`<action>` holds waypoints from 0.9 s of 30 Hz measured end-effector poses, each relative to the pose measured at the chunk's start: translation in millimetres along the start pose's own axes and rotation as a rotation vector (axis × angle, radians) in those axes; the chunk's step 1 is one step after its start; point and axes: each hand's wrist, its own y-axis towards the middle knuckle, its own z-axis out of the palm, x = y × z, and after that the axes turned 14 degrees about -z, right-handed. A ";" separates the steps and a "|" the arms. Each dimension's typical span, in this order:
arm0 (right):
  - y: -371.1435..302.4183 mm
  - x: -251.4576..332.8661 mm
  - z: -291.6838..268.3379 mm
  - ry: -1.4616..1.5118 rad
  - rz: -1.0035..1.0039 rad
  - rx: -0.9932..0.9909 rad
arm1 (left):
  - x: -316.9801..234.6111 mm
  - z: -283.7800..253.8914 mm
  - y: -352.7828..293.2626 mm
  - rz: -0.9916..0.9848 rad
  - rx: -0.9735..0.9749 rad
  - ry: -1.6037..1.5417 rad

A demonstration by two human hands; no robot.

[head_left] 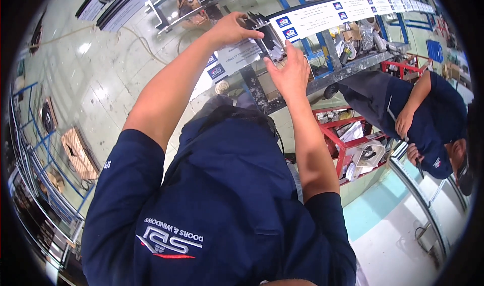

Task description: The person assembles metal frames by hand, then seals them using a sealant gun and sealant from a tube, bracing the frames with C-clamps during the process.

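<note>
My left hand (235, 30) reaches forward, its fingers and thumb closed around the ribbed dark end of a film-covered metal profile (229, 60). Just right of it, my right hand (290, 70) has thumb and index finger bent around a thin dark edge at the same joint. Between the hands shows the cut, hollow end of the dark profile. A second long profile (322, 17), wrapped in white film with blue labels, runs from this spot to the far right. The inner fingertips are partly hidden.
A blue-framed bench (330, 51) with a dark rail supports the long profile. Tools and scraps lie behind it. At right a co-worker (423, 109) stands by a red cart (348, 147). Wrapped profiles (118, 6) lie upper left; a blue rack (38, 124) stands left.
</note>
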 end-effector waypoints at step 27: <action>-2.9 7.7 -3.7 0.147 0.121 -0.133 | -6.7 -0.9 -9.7 0.024 0.160 -0.143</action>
